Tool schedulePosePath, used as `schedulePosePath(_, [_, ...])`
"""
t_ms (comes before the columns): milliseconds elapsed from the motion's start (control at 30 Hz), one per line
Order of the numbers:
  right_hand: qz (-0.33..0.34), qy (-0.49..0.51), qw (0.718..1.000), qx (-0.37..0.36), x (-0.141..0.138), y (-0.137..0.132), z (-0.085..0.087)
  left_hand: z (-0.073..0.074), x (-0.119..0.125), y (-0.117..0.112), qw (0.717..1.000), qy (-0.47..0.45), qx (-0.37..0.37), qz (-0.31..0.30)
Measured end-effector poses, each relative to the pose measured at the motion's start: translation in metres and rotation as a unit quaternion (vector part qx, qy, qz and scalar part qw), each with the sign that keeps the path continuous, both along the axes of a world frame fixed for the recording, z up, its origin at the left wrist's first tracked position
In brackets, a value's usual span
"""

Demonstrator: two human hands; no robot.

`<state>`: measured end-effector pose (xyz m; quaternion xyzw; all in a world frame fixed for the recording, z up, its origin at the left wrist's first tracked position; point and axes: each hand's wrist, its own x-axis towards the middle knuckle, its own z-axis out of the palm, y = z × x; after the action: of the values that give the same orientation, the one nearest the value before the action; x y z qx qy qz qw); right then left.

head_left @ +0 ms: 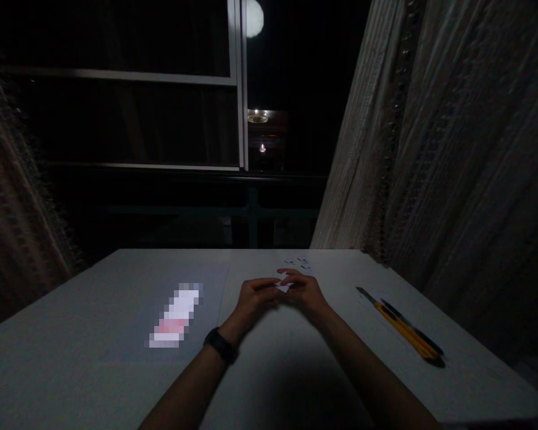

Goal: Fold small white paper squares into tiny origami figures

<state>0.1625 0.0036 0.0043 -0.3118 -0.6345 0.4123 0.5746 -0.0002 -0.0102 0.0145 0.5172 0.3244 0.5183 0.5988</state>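
Observation:
Both my hands meet over the middle of a pale table (94, 310) in a dim room. My left hand (253, 298), with a dark watch on its wrist, and my right hand (305, 292) pinch a small white piece of paper (284, 287) between their fingertips, just above the tabletop. Beyond my hands, a few small white paper bits (298, 263) lie on the table near its far edge.
A yellow utility knife (397, 322) and a dark pen (412, 327) lie side by side at the right. A blurred pink-and-white patch (176, 315) sits on a grey sheet at the left. Curtains hang on both sides of a dark window.

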Motion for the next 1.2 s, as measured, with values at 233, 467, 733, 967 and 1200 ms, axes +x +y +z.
schedulePosePath(233, [-0.051,-0.019,0.998,0.035,-0.005,-0.007,0.003,0.003,-0.003,-0.003,0.999,-0.046,0.006,0.009])
schedulePosePath(467, [-0.023,-0.05,0.998,0.036,-0.011,-0.009,-0.001,0.006,0.001,-0.003,0.996,-0.023,-0.044,0.071])
schedulePosePath(733, [-0.019,-0.104,0.994,0.019,-0.012,-0.012,-0.003,0.003,-0.004,-0.001,0.995,-0.018,-0.055,0.079])
schedulePosePath(967, [-0.022,-0.11,0.994,0.015,-0.013,-0.008,-0.009,0.002,-0.005,0.0,0.995,0.005,-0.039,0.089])
schedulePosePath(1200, [-0.027,-0.085,0.996,-0.005,-0.014,-0.005,-0.011,0.002,-0.006,0.0,0.996,0.032,-0.021,0.081])
